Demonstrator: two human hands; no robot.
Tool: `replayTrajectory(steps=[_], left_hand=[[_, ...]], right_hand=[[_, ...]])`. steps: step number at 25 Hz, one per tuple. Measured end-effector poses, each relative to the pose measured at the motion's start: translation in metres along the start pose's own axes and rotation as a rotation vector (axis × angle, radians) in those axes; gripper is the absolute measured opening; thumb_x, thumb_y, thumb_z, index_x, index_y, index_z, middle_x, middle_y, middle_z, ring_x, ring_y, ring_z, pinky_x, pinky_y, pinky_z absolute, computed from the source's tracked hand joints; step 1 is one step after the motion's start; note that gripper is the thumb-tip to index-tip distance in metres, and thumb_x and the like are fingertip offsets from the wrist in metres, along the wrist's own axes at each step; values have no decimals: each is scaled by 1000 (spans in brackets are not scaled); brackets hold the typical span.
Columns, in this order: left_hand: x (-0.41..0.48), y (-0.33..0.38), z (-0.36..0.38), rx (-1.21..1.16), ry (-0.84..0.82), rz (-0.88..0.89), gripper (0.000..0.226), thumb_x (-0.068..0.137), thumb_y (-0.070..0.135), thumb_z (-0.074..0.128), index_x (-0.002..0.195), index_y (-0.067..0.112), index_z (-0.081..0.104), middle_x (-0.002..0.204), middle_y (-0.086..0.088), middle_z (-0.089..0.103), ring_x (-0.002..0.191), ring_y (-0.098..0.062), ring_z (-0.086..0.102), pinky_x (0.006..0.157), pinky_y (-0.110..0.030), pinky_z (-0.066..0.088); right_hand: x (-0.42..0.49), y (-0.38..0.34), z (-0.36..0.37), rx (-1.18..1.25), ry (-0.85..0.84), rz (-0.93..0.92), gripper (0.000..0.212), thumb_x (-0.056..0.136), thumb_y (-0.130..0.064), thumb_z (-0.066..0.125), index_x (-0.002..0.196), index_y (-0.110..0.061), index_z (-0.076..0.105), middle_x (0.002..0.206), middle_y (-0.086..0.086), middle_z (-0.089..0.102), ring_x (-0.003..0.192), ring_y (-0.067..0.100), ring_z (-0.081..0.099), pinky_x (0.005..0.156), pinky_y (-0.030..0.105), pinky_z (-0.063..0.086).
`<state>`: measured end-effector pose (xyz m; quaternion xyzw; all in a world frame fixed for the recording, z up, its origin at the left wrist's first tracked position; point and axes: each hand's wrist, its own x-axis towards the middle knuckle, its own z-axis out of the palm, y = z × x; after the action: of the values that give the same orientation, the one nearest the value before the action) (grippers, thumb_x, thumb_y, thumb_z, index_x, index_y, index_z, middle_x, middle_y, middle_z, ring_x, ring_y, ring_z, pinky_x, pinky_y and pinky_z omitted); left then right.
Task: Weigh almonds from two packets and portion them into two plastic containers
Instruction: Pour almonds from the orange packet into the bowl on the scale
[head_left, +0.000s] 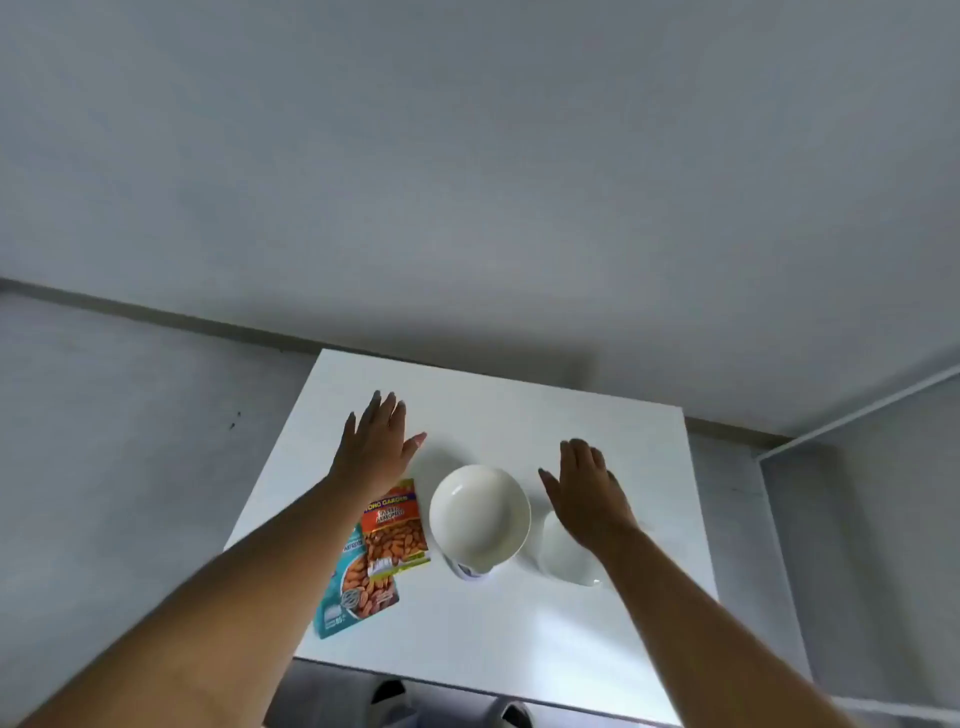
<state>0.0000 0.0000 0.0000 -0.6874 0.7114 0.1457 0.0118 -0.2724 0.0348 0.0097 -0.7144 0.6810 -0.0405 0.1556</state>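
Observation:
Two almond packets lie on the white table (519, 634): an orange one (397, 525) overlapping a teal one (353, 592). A white bowl (479, 512) sits on a small scale (475, 569), whose front edge shows beneath it. To the right stands a clear plastic container (563, 558), partly hidden by my right wrist. My left hand (375, 447) hovers flat with straight fingers above the table, just beyond the orange packet. My right hand (587, 493) is also spread flat, right of the bowl and above the container. Neither hand holds anything.
The table stands against a grey wall, with grey floor on the left and right. A white frame edge (852, 415) runs at the right. Dark shapes show below the table's near edge (389, 693).

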Motion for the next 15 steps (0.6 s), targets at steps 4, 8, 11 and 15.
replayTrajectory(steps=[4, 8, 11, 15], left_hand=[[-20, -21, 107, 10, -12, -59, 65, 100, 45, 25, 153, 9, 13, 163, -10, 5, 150, -27, 0, 120, -48, 12], [-29, -31, 197, -25, 33, -69, 69, 97, 49, 23, 145, 1, 36, 154, -17, 34, 143, -36, 29, 112, -56, 31], [-32, -42, 282, 14, 97, 13, 73, 98, 51, 13, 139, 1, 46, 147, -17, 45, 137, -35, 40, 110, -56, 34], [-36, -41, 343, 118, 327, 70, 66, 97, 46, 21, 147, 6, 35, 155, -11, 33, 146, -27, 26, 117, -53, 18]], right_hand=[[-36, 17, 109, 99, 139, 25, 42, 90, -18, 58, 127, 0, 49, 126, 17, 52, 116, 32, 47, 85, 43, 54], [-73, 38, 210, 209, 188, -81, 24, 84, -7, 58, 107, -11, 52, 105, 2, 52, 97, 19, 48, 70, 35, 56], [-77, 59, 294, 217, 198, -113, 31, 90, -16, 46, 120, -11, 50, 120, 2, 54, 112, 15, 48, 87, 32, 52], [-73, 71, 348, 185, 263, -119, 53, 93, -27, 34, 140, -3, 42, 147, 10, 44, 137, 20, 38, 111, 27, 28]])
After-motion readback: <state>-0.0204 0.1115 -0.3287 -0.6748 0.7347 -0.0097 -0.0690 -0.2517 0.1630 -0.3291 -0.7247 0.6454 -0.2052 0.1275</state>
